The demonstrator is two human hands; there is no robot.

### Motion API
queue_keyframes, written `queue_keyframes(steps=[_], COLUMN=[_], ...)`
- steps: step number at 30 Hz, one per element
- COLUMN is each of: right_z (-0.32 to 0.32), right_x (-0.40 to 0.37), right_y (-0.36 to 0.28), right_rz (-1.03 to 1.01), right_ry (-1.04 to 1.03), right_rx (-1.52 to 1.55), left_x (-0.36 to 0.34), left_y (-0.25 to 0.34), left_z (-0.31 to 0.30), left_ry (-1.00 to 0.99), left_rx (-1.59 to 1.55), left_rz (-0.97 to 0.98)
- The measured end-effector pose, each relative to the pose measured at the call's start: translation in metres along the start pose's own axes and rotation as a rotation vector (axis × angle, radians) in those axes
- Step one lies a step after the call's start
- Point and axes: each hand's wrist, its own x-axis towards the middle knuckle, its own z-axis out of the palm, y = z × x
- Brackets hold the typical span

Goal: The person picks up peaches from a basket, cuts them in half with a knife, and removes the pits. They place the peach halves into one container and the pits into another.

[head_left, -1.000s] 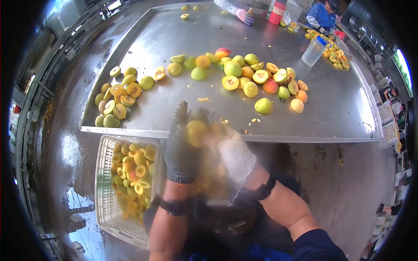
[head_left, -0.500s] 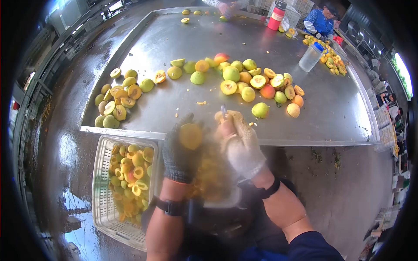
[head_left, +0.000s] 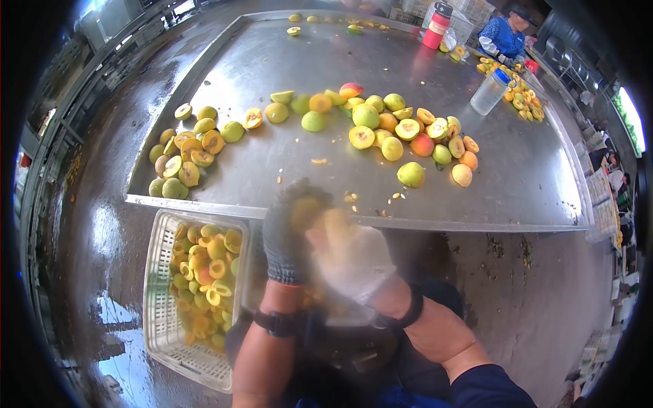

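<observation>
My left hand (head_left: 280, 234), in a dark grey knitted glove, is closed round a yellow peach half (head_left: 306, 213) just off the table's near edge. Against that fruit works my right hand (head_left: 357, 264), in a white glove with yellowed fingers, smeared by motion. Its fingers are curled; the small metal-tipped tool seen in them earlier is now hidden. Close beyond the hands, small pale seeds and fruit bits (head_left: 350, 198) lie on the metal table (head_left: 272, 156). Below the hands, a partly hidden pale container (head_left: 350, 315) is blurred.
A white crate (head_left: 155, 285) of halved fruit stands at left below the table. Whole and cut peaches (head_left: 365, 115) lie across the tabletop, with another group (head_left: 187, 160) at left. A clear jar (head_left: 488, 95), a red bottle (head_left: 436, 28) and a co-worker (head_left: 502, 37) are farther back.
My right hand has moved left and down onto the fruit in my left hand, and the tool tip has gone from sight. More seeds and bits lie near the table edge.
</observation>
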Motion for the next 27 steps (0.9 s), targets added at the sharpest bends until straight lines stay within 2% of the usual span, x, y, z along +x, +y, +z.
queue_keyframes(steps=[3, 8, 10, 11, 13, 15, 18, 20, 22, 24, 25, 26, 27], right_z=[0.006, 0.011, 0.006, 0.002, -0.003, -0.008, -0.018, -0.026, -0.027, -0.027, -0.022, -0.024, -0.026], right_x=[-0.002, -0.002, -0.001, 0.000, 0.001, 0.005, 0.013, 0.025, 0.024, 0.023, 0.020, 0.020, 0.019], right_y=[-0.004, -0.014, -0.022, -0.025, -0.027, -0.019, 0.007, 0.013, 0.022, 0.026, 0.037, 0.034, 0.029], right_rz=[0.033, 0.105, 0.160, 0.165, 0.175, 0.070, -0.082, 0.007, 0.118, 0.271, 0.417, 0.335, 0.254], right_ry=[-0.008, -0.113, -0.176, -0.215, -0.299, -0.408, -0.539, -0.723, -0.682, -0.600, -0.669, -0.630, -0.592], right_rx=[-0.037, -0.106, -0.122, -0.122, -0.118, -0.097, 0.066, 0.067, 0.291, 0.510, 0.766, 0.655, 0.544], left_x=[0.007, 0.007, 0.005, 0.004, 0.004, 0.010, 0.011, 0.008, 0.008, 0.007, 0.007, 0.006, 0.008], left_y=[-0.006, -0.007, -0.007, -0.004, 0.004, 0.015, 0.027, 0.017, 0.007, 0.000, -0.004, -0.007, -0.006], left_z=[-0.009, -0.021, -0.022, -0.021, -0.026, -0.030, -0.030, -0.031, -0.029, -0.027, -0.027, -0.027, -0.034], left_ry=[0.025, -0.001, -0.014, -0.031, -0.117, -0.262, -0.462, -0.442, -0.395, -0.346, -0.331, -0.314, -0.327], left_rx=[-0.075, 0.000, 0.346, 0.693, 1.061, 1.090, 1.006, 0.810, 0.741, 0.805, 0.842, 0.880, 1.092], left_rz=[-0.093, 0.022, 0.299, 0.548, 0.824, 0.890, 0.671, 0.494, 0.474, 0.577, 0.614, 0.650, 0.743])
